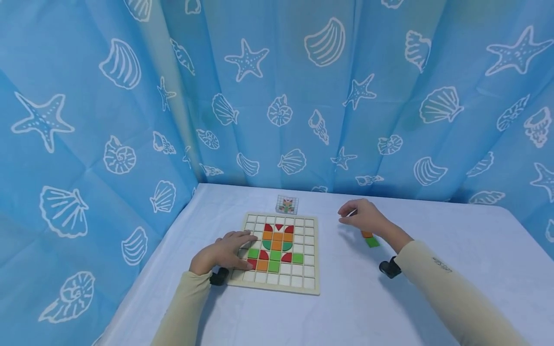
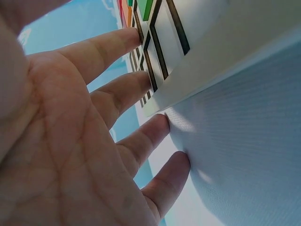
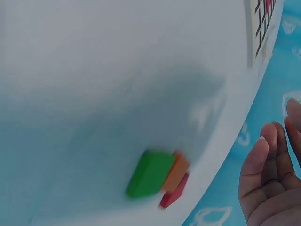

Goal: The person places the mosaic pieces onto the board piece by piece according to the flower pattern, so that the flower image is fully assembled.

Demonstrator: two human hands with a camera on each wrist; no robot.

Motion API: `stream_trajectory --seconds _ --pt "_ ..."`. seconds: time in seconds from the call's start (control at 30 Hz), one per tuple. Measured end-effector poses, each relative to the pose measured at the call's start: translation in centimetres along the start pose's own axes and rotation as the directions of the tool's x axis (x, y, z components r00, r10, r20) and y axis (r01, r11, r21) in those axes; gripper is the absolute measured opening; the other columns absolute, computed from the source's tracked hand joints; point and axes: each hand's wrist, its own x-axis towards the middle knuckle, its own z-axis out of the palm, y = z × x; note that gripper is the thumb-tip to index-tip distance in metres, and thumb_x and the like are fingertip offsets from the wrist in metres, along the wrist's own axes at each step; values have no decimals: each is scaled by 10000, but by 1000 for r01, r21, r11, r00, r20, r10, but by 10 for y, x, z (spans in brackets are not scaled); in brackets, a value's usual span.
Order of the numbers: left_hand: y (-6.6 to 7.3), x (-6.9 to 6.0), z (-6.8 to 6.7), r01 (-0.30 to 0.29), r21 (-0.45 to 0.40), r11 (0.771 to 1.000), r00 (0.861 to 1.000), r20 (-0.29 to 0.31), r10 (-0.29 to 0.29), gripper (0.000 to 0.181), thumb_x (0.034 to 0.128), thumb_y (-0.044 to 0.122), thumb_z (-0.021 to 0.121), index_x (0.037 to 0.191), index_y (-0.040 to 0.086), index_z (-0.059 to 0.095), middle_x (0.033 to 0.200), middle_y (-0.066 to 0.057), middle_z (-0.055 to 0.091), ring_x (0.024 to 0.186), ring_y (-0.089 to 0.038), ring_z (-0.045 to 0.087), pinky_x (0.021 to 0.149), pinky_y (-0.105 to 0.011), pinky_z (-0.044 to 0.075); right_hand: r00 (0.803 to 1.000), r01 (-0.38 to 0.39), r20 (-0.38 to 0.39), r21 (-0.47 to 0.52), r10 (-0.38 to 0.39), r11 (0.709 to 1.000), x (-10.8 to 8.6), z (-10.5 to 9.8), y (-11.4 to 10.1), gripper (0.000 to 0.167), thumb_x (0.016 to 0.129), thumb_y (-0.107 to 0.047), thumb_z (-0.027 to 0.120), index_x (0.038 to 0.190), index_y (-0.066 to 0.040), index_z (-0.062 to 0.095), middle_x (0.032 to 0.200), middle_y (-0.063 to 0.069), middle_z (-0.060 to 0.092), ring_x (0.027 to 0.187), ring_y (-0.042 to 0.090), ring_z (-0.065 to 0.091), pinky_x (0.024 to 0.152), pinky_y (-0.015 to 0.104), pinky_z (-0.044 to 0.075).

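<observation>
A square wooden grid board (image 1: 317, 269) lies on the table, holding a pattern of red, orange and green tiles. My left hand (image 1: 225, 250) rests at its left side with fingers spread; in the left wrist view two fingertips touch the board's edge cells and two reach the cloth. Right of the board, my right hand (image 1: 365, 217) hovers over the table, fingers loosely bent and the thumb apart, with nothing visible between them. Beneath its wrist lie a green tile (image 1: 372, 241) and an orange tile (image 1: 366, 234). The right wrist view also shows a red tile (image 3: 174, 193) beside them.
A small clear-looking pattern card (image 1: 287, 204) lies just behind the board. White cloth covers the table (image 1: 346, 307). A blue curtain (image 1: 285, 144) with shell and starfish prints hangs along the back and left. A dark wrist camera (image 1: 389, 268) sits at the right wrist.
</observation>
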Motion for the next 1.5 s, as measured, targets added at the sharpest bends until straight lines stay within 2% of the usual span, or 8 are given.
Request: stream_trajectory --seconds 0.3,0.57,0.7,0.87,1.07,1.2,1.37,1.5 --pt "-2 0 1 -10 0 1000 1000 -3 10 770 823 369 794 1489 233 433 1616 -79 291 1488 -381 198 1147 -679 189 999 -50 -17 -3 50 999 -5 -14 32 323 930 -209 689 1195 -26 671 1138 165 660 987 288 607 789 326 579" --pt "0 0 0 -13 -13 1000 1000 -6 13 762 823 353 796 1486 228 442 1617 -81 290 1488 -374 196 1150 -685 171 996 -83 -9 -32 83 996 -6 -13 59 321 918 -237 698 1157 -22 680 1088 155 671 960 289 597 830 376 567" --pt "0 0 1 -10 -8 1000 1000 -2 10 765 823 360 795 1488 235 437 1618 -76 288 1489 -374 197 1150 -686 171 994 -110 -1 -35 110 993 -7 -11 69 303 917 -229 699 1151 -38 686 1077 134 674 965 283 589 815 362 571" --pt "0 1 0 -13 -8 1000 1000 -18 13 763 818 350 801 1483 227 445 1611 -82 299 1485 -370 205 1150 -690 167 993 -118 -18 -22 118 993 -10 -9 72 256 908 -204 704 1106 -42 698 1051 137 672 934 278 574 767 335 566" --pt "-1 0 0 -10 -4 1000 1000 -2 10 771 822 362 795 1489 230 432 1617 -80 288 1487 -385 197 1146 -690 172 986 -165 -7 0 165 986 -16 -7 72 180 912 -219 699 1012 -70 709 1022 120 668 901 256 553 733 305 525" --pt "-1 1 0 -18 -1 1000 1000 -4 18 766 827 361 790 1491 231 431 1617 -80 287 1489 -384 195 1148 -687 175 986 -166 2 1 166 986 -19 -6 73 217 909 -260 710 1017 -73 706 1013 107 665 904 250 546 729 302 505" --pt "0 3 -1 -2 4 1000 1000 3 2 771 828 365 789 1495 242 424 1622 -70 279 1492 -372 186 1150 -687 165 987 -161 2 -63 162 985 -19 -7 71 318 869 -311 755 998 -34 666 958 112 635 872 251 539 690 293 484" --pt "-1 3 2 9 1 1000 1000 7 -9 773 824 364 793 1493 238 427 1621 -69 282 1492 -370 186 1152 -682 167 982 -187 -1 -98 188 977 -20 -5 66 383 847 -305 776 1020 3 629 981 155 610 888 276 540 690 303 503"
